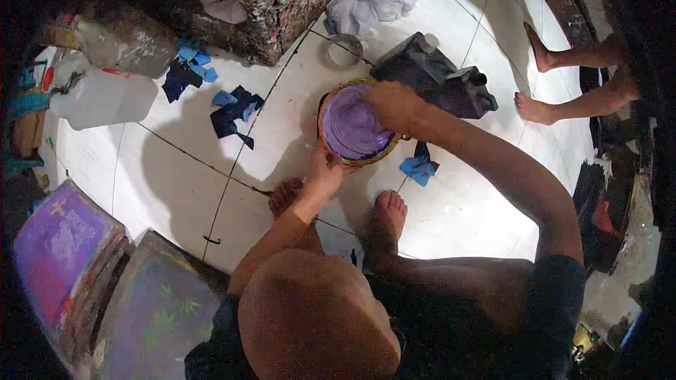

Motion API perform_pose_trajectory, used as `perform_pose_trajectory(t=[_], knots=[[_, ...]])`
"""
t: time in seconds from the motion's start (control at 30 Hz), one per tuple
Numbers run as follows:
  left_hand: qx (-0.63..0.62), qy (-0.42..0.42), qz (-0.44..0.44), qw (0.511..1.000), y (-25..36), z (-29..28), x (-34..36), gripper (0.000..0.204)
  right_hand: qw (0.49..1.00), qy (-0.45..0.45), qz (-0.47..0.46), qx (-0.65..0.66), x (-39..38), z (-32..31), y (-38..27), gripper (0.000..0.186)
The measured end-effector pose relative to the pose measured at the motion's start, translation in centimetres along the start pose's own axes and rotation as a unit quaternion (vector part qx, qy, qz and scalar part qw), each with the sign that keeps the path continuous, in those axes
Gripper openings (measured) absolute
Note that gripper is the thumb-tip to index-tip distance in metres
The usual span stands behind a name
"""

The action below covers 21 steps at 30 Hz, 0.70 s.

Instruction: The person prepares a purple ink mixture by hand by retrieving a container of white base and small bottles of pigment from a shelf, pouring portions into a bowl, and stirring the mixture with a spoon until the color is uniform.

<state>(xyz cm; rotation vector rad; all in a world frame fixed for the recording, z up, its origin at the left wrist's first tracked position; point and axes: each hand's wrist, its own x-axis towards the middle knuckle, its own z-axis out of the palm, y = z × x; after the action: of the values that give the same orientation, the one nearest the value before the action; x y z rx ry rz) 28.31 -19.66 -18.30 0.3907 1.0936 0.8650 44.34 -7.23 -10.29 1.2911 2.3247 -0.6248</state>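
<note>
A round tub (322, 121) with a stained yellow-and-red rim stands in front of me, filled with thick purple paint (355, 127). Ring-shaped ridges mark the paint's surface. My left hand (325, 174) grips the near left side of the tub, thumb at the rim. Over the tub's right side is my right hand (396, 107), blurred, with its fingers hidden; whether it holds something I cannot make out. Just right of the tub lies a blue and black cloth scrap (420, 169).
Beyond the tub lie a black jerrycan (436, 74), a clear cup (343, 52) and a plastic bag (366, 3). Dark blue cloth scraps (236, 112) and a whitish jug (105, 98) are at left. Painted panels (67, 239) stand near left. Another person's feet (536, 109) rest at right.
</note>
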Motion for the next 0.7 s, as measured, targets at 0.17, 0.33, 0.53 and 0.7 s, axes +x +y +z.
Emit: perform_pose_trajectory(t=[0.17,0.33,0.53,0.7], knots=[[0.128,0.016,0.069,0.989,-3.7,-2.0,2.1,0.039,0.985,0.065,-0.153,-0.042,-2.2,3.5,0.1,0.013],[0.059,0.0,0.051,0.997,-3.0,-1.9,1.8,0.034,0.999,0.032,-0.035,0.0,-0.2,0.6,1.0,0.012],[0.115,-0.008,0.078,0.99,-3.2,-1.5,1.8,0.038,0.994,0.013,-0.105,-0.031,-0.1,6.0,0.7,0.013],[0.016,-0.014,0.032,0.999,-1.2,-1.3,0.9,0.042,1.0,-0.011,0.009,-0.003,-2.1,-0.9,0.3,0.015]])
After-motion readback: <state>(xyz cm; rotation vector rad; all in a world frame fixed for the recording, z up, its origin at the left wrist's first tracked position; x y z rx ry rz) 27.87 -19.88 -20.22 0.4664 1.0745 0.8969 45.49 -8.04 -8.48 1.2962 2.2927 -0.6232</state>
